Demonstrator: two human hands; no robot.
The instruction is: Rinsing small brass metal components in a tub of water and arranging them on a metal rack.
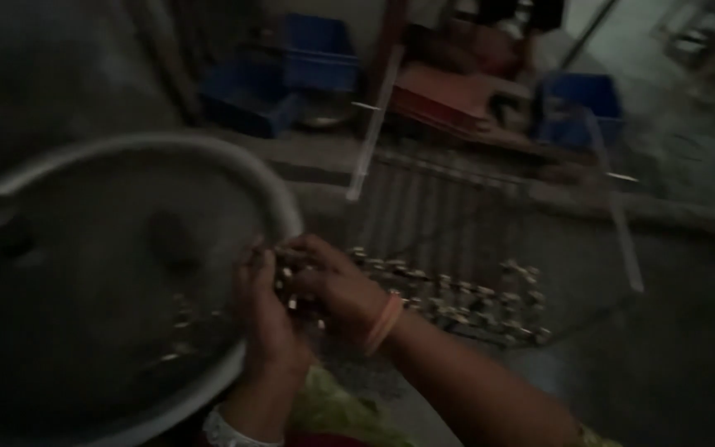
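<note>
The scene is dark and blurred. My left hand [266,319] and my right hand [328,281] meet at the rim of a large round metal basin [279,203], both closed around a clump of small pale pieces [287,277]. A few more such pieces lie inside the basin [179,310]. My right wrist wears an orange bangle [384,323], my left a white one [229,430]. Right of my hands a wire rack [490,248] carries a row of several small pale pieces [473,302] along its near edge.
Blue plastic crates [316,50] [581,103] and a reddish flat object [440,95] stand at the back on the floor. Two pale bars [370,141] [618,219] frame the rack. Green cloth [333,410] lies under my arms.
</note>
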